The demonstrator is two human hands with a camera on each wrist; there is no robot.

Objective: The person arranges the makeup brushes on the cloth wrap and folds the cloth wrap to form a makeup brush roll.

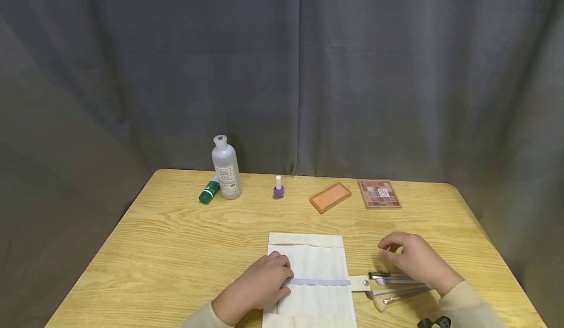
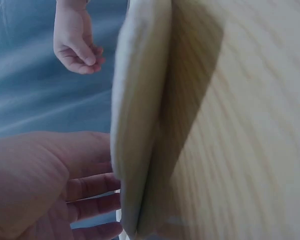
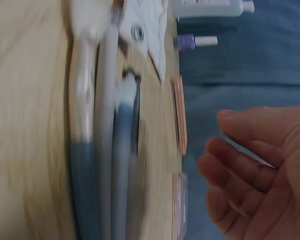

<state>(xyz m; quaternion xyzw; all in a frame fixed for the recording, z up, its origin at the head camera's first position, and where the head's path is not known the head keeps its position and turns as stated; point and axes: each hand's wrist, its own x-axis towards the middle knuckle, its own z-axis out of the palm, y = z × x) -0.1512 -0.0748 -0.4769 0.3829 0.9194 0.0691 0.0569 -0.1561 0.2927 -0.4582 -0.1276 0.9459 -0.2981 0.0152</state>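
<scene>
Preferably, the cloth case (image 1: pixel 317 264) on the tabletop (image 1: pixel 176 254) should be steadied by the relaxed left hand (image 1: pixel 264 281), and the brushes (image 1: pixel 395 292) beside it lifted singly by the empty, loosely curled right hand (image 1: pixel 416 259).

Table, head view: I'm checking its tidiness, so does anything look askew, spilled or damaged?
I see nothing spilled or damaged. Mildly askew: the orange case lies slanted beside the straighter patterned palette, and the brushes lie loosely fanned beside the white cloth organiser.
</scene>
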